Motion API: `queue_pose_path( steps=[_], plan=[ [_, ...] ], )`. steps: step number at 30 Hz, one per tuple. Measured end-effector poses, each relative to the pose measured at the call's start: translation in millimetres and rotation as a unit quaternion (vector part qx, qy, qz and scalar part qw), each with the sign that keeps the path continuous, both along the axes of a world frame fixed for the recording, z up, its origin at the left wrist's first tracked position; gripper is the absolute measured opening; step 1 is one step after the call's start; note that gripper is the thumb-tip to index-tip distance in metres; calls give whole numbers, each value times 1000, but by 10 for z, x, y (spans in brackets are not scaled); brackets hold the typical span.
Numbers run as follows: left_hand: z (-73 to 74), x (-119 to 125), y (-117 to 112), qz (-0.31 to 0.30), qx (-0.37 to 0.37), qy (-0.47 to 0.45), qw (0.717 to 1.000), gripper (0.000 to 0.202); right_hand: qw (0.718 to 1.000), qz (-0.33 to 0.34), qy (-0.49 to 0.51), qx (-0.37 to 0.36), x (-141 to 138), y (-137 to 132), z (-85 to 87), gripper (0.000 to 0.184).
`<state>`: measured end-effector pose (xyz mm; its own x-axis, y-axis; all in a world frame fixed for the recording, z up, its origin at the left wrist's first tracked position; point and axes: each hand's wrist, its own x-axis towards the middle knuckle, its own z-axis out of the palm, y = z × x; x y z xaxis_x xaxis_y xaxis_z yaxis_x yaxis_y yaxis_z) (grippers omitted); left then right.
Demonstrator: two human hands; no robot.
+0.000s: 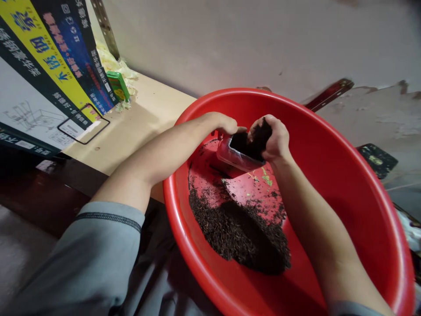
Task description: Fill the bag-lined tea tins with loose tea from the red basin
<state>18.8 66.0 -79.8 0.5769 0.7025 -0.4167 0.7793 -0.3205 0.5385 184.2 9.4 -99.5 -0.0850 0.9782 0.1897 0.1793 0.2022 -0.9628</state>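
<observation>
A big red plastic basin (345,175) fills the middle and right of the head view. A heap of dark loose tea leaves (243,232) lies on its bottom. Over the basin my left hand (222,124) grips the far rim of a small clear plastic container (238,156), tilted with its mouth facing me and dark leaves inside. My right hand (274,138) is closed round a clump of the dark leaves at the container's mouth. Both forearms reach in from the near side, with grey sleeves at the bottom.
A wooden tabletop (148,114) runs behind the basin on the left. A printed cardboard box (42,74) with yellow and blue stripes stands at the far left, a small green packet (118,85) beside it. A pale wall is behind. Dark clutter (376,160) shows at right.
</observation>
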Motion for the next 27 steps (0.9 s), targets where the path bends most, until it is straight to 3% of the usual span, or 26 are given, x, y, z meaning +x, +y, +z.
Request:
queue_pose_path(
  steps=[8,16,20,22,24,27],
  plan=[
    [-40,43,46,-15,18,44,999,73,1000,2,22,-11,34,9,5,35],
    [5,12,9,-26,15,43,999,64,999,19,45,-6,21,-1,-16,40],
    [-4,9,18,-25,18,49,998,67,998,45,-54,0,131,-60,78,37],
    [-6,16,21,-17,19,55,998,69,975,86,-204,24,220,-87,156,25],
    [-4,24,18,-16,21,61,998,70,920,134,-361,69,287,-100,216,21],
    [4,29,0,-26,29,65,997,75,849,187,-479,120,301,-110,238,37]
  ],
)
